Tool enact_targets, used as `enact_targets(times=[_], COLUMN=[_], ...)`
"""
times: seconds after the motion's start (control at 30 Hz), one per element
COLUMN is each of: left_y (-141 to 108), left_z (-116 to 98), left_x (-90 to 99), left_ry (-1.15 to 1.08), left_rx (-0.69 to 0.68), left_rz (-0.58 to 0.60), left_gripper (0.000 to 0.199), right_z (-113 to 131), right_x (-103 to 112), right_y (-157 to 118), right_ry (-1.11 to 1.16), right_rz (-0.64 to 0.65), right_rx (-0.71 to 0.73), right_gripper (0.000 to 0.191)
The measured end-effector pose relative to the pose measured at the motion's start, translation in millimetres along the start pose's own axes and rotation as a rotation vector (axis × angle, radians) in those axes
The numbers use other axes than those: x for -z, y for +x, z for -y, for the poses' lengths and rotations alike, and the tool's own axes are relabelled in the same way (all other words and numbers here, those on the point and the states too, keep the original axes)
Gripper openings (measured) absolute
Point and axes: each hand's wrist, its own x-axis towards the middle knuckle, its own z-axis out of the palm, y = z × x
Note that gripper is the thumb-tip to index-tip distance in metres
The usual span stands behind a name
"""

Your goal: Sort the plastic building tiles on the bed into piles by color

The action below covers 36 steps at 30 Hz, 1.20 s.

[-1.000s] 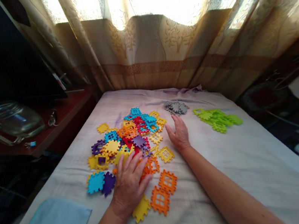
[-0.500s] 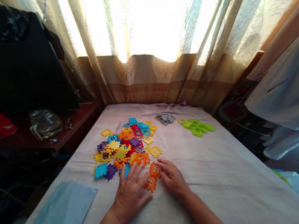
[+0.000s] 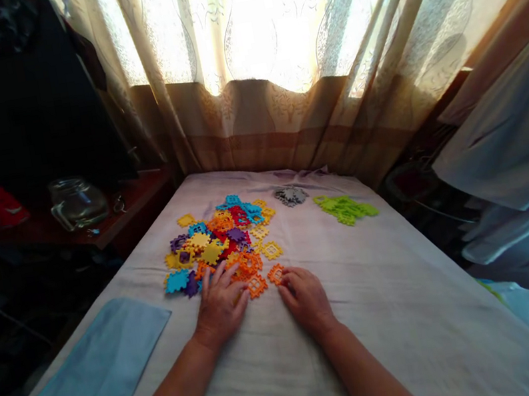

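My left hand (image 3: 221, 305) lies with fingers apart at the near edge of a mixed pile of toothed plastic pieces (image 3: 213, 252), its fingertips touching the pile. An orange window-shaped piece (image 3: 257, 285) is just right of its fingers. My right hand (image 3: 306, 298) pinches a second orange piece (image 3: 276, 274) at its right edge, between thumb and fingers. The two orange pieces lie apart on the sheet. Yellow, blue, purple, red and orange pieces make up the pile.
A grey heap (image 3: 291, 195) and a lime green heap (image 3: 346, 208) lie farther back on the sheet-covered surface (image 3: 413, 295). A folded light blue cloth (image 3: 87, 383) is at the left. Beyond it, a side table holds a glass jug (image 3: 77, 203).
The view has tilted down slightly. The two orange pieces, close together before, are now separated, the right one pinched by my right hand. My left hand has drawn back leftward from them.
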Motion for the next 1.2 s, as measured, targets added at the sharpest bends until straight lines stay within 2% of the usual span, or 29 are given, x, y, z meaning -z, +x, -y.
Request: enact_targets(times=[0.17,0.4,0.5,0.6,0.8,0.93,1.07,1.2], left_y=[-0.3,-3.5,-3.7,-2.6,-1.7,-2.6,-2.3,-0.7], left_z=[9.6,16.1,16.7,17.0,21.6,27.7,31.1,30.9], left_x=[-4.3,-8.0,-7.2,-6.9,-9.0,-8.5,-6.1,-4.6], left_ry=[-0.057,-0.082,-0.097,-0.109,-0.107,-0.205,-0.316,-0.334], left_rx=[0.018,0.008,0.019,0.038,0.103,0.21,0.327,0.367], left_rz=[-0.068,-0.146,-0.166,-0.18,-0.231,-0.255,-0.258,-0.267], left_gripper=[0.022,0.02,0.022,0.025,0.033,0.036,0.035,0.034], right_z=[-11.0,-40.8,-50.3,-53.2,-55.2,-56.8,-49.1,-26.7], right_x=[6.8,27.6,32.5,33.0,29.8,31.0,33.3,30.8], right_y=[3.8,11.3,11.1,9.3,7.4,8.8,10.7,10.9], right_ry=[0.053,0.144,0.173,0.202,0.218,0.143,0.039,-0.026], right_rz=[-0.108,-0.267,-0.32,-0.341,-0.393,-0.446,-0.449,-0.362], right_rx=[-0.068,-0.485,-0.603,-0.656,-0.677,-0.612,-0.429,-0.231], right_gripper=[0.019,0.043,0.047,0.045,0.044,0.044,0.035,0.029])
